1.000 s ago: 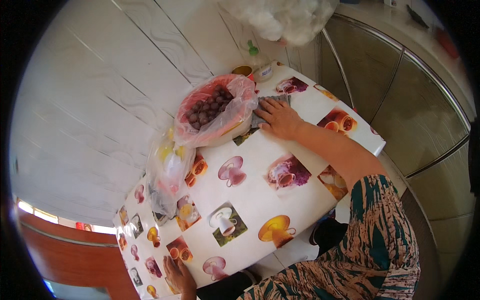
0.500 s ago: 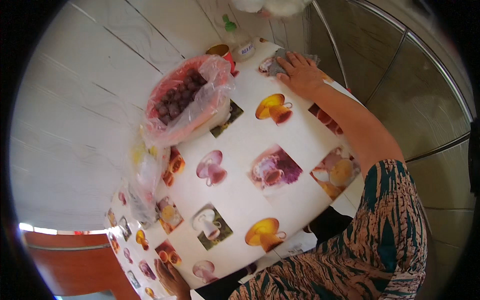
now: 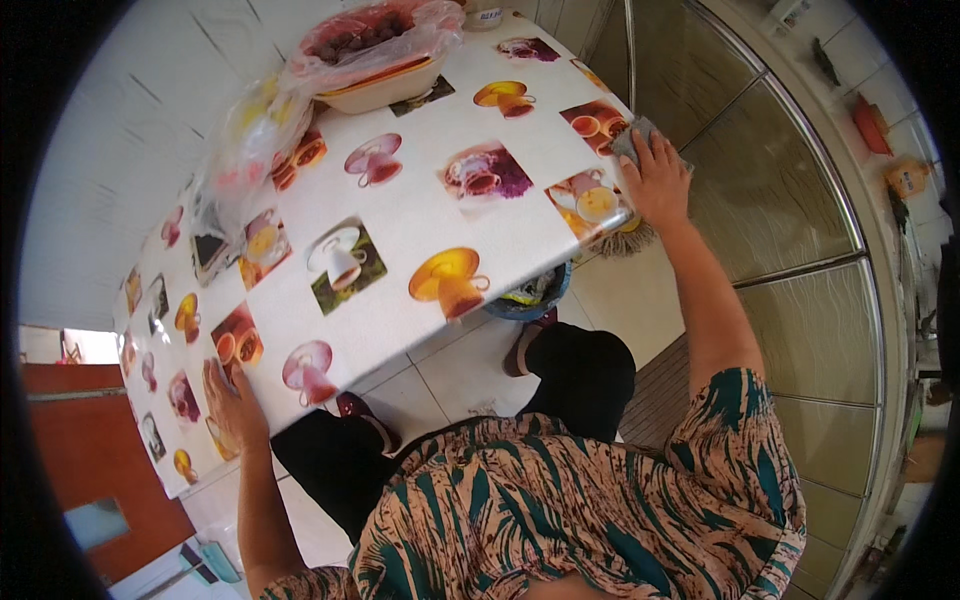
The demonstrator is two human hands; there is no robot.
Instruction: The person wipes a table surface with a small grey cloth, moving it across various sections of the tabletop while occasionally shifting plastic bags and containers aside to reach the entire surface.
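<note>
My right hand lies over a grey cloth and presses it against the right edge of the table. Part of the cloth sticks out past the fingers. The table wears a white tablecloth printed with cups and saucers. At the near left, my left hand rests on the tablecloth by the edge, fingers stretched out and holding nothing.
Toward the back stands a basin lined with a clear bag, with grapes inside. Plastic bags lie along the wall. A blue bucket stands under the table. Glass panels rise at the right.
My right hand has brought the cloth from the far corner nearer along the right edge. The view has shifted, showing more of my left hand, my legs and the floor.
</note>
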